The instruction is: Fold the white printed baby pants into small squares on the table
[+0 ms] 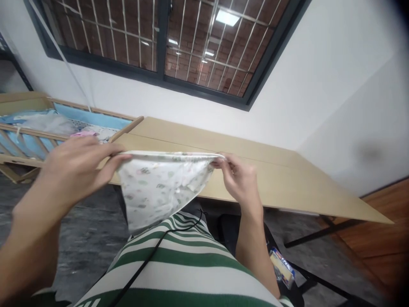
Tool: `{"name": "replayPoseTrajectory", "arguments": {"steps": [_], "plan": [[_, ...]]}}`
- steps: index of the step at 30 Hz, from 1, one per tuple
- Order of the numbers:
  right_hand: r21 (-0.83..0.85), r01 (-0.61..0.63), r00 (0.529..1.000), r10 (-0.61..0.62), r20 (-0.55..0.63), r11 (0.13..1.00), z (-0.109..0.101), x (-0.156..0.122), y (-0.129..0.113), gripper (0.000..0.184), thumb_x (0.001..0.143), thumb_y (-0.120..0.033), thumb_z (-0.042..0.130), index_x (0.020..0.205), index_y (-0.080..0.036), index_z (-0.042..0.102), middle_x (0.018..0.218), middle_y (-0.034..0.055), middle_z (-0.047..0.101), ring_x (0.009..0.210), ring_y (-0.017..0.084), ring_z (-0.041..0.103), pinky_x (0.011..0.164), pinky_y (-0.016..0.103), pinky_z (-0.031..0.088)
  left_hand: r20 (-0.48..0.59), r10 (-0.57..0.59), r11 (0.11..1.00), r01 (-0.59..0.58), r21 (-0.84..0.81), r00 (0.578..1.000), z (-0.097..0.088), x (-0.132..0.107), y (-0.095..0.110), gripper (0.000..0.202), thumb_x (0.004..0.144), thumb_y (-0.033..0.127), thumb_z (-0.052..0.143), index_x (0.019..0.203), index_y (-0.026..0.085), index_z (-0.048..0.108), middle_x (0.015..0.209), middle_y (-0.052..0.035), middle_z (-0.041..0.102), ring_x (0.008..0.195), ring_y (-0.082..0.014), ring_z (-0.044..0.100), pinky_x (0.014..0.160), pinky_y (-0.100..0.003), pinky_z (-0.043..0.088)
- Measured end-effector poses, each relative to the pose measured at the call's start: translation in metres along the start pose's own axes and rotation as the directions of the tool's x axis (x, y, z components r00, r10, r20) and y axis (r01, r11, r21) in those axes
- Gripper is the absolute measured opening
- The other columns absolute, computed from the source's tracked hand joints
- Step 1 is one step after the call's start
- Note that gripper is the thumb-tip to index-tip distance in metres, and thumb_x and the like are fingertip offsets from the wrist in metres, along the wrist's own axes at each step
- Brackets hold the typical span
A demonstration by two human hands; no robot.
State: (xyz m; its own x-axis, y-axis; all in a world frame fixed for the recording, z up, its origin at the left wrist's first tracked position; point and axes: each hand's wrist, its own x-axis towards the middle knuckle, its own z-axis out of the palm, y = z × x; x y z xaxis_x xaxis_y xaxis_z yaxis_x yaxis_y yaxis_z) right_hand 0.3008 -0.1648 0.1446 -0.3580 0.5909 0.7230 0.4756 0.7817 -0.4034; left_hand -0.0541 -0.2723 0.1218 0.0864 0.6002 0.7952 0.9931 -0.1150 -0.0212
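Note:
A thin white cloth (159,183) with small green and pink prints is stretched between my two hands. My left hand (79,166) pinches its upper left corner between thumb and fingers. At the other end of the top edge, my right hand (238,175) grips the cloth with its fingers closed. The top edge is pulled nearly straight, and the rest hangs down in a rough triangle in front of my striped shirt. Part of the cloth is in front of the near edge of the wooden table (287,183).
A wooden crib (60,138) with blue lining and bedding stands left of the table, against the wall. A barred window (162,47) is above. Below the table's near edge are a black chair (230,226) and a colourful package (283,266).

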Motion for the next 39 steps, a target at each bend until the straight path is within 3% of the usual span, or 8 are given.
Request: {"name": "replayPoseTrajectory", "arguments": {"steps": [3, 6, 10, 17, 22, 26, 30, 39], "plan": [[-0.011, -0.071, 0.997, 0.070, -0.040, 0.997, 0.007, 0.017, 0.031, 0.028, 0.104, -0.042, 0.052, 0.108, -0.023, 0.072, 0.095, 0.0062, 0.078, 0.088, 0.023, 0.077, 0.076, 0.033, 0.061, 0.152, 0.025, 1.000, -0.027, 0.012, 0.988, 0.041, 0.045, 0.008, 0.054, 0.103, 0.060, 0.033, 0.104, 0.023, 0.073, 0.086, -0.0017, 0.069, 0.090, -0.0208, 0.064, 0.092, -0.038, 0.051], [-0.072, -0.165, 0.986, 0.166, 0.017, 0.984, 0.029, 0.035, 0.082, 0.029, 0.104, -0.040, 0.050, 0.103, -0.020, 0.071, 0.091, 0.0070, 0.078, 0.086, 0.023, 0.076, 0.075, 0.031, 0.056, 0.302, -0.027, 0.999, 0.020, 0.025, 0.953, 0.095, 0.083, 0.016, 0.057, 0.103, 0.058, 0.029, 0.110, 0.022, 0.072, 0.095, -0.0074, 0.072, 0.101, -0.0285, 0.068, 0.094, -0.042, 0.049], [-0.138, -0.310, 0.936, 0.327, 0.130, 0.941, 0.073, 0.057, 0.167, 0.023, 0.102, -0.027, 0.049, 0.096, -0.018, 0.069, 0.083, 0.0057, 0.076, 0.079, 0.020, 0.072, 0.071, 0.027, 0.048, 0.490, -0.164, 0.986, 0.151, 0.068, 0.856, 0.177, 0.117, 0.026, 0.051, 0.104, 0.053, 0.029, 0.123, 0.021, 0.066, 0.102, -0.0133, 0.074, 0.107, -0.0358, 0.068, 0.092, -0.045, 0.048], [-0.200, -0.343, 0.887, 0.386, 0.252, 0.918, 0.158, 0.073, 0.275, 0.025, 0.102, -0.023, 0.046, 0.089, -0.016, 0.067, 0.082, 0.0068, 0.070, 0.081, 0.020, 0.062, 0.077, 0.027, 0.045, 0.681, -0.253, 0.963, 0.249, 0.106, 0.687, 0.312, 0.125, 0.020, 0.046, 0.105, 0.044, 0.029, 0.127, 0.020, 0.062, 0.110, -0.0187, 0.074, 0.106, -0.0349, 0.069, 0.088, -0.041, 0.049], [-0.180, -0.360, 0.872, 0.399, 0.284, 0.915, 0.201, 0.075, 0.328, 0.020, 0.100, -0.017, 0.050, 0.097, -0.014, 0.070, 0.100, 0.0106, 0.067, 0.103, 0.020, 0.059, 0.096, 0.027, 0.043, 0.736, -0.318, 0.939, 0.308, 0.156, 0.598, 0.384, 0.121, 0.008, 0.047, 0.104, 0.043, 0.026, 0.129, 0.021, 0.060, 0.115, -0.0193, 0.074, 0.107, -0.0346, 0.069, 0.089, -0.042, 0.049], [-0.181, -0.395, 0.851, 0.433, 0.297, 0.901, 0.220, 0.076, 0.362, 0.019, 0.100, -0.017, 0.052, 0.103, -0.013, 0.070, 0.109, 0.0123, 0.063, 0.106, 0.019, 0.058, 0.098, 0.027, 0.042, 0.750, -0.339, 0.927, 0.336, 0.164, 0.568, 0.422, 0.124, 0.005, 0.048, 0.105, 0.044, 0.025, 0.131, 0.022, 0.058, 0.120, -0.0189, 0.072, 0.111, -0.0348, 0.068, 0.090, -0.042, 0.049], [-0.175, -0.406, 0.849, 0.441, 0.291, 0.897, 0.229, 0.081, 0.384, 0.020, 0.100, -0.018, 0.053, 0.108, -0.013, 0.070, 0.110, 0.0125, 0.063, 0.103, 0.020, 0.058, 0.097, 0.028, 0.043, 0.745, -0.362, 0.914, 0.372, 0.164, 0.561, 0.446, 0.126, 0.003, 0.049, 0.105, 0.045, 0.024, 0.133, 0.021, 0.057, 0.123, -0.0197, 0.071, 0.112, -0.0350, 0.067, 0.091, -0.043, 0.049], [-0.156, -0.409, 0.864, 0.437, 0.250, 0.899, 0.229, 0.093, 0.407, 0.021, 0.095, -0.018, 0.055, 0.110, -0.013, 0.068, 0.100, 0.0092, 0.061, 0.094, 0.019, 0.055, 0.094, 0.030, 0.043, 0.746, -0.368, 0.898, 0.420, 0.130, 0.556, 0.462, 0.138, 0.002, 0.046, 0.104, 0.046, 0.031, 0.129, 0.021, 0.060, 0.121, -0.0187, 0.072, 0.115, -0.0345, 0.066, 0.094, -0.043, 0.050]]}}
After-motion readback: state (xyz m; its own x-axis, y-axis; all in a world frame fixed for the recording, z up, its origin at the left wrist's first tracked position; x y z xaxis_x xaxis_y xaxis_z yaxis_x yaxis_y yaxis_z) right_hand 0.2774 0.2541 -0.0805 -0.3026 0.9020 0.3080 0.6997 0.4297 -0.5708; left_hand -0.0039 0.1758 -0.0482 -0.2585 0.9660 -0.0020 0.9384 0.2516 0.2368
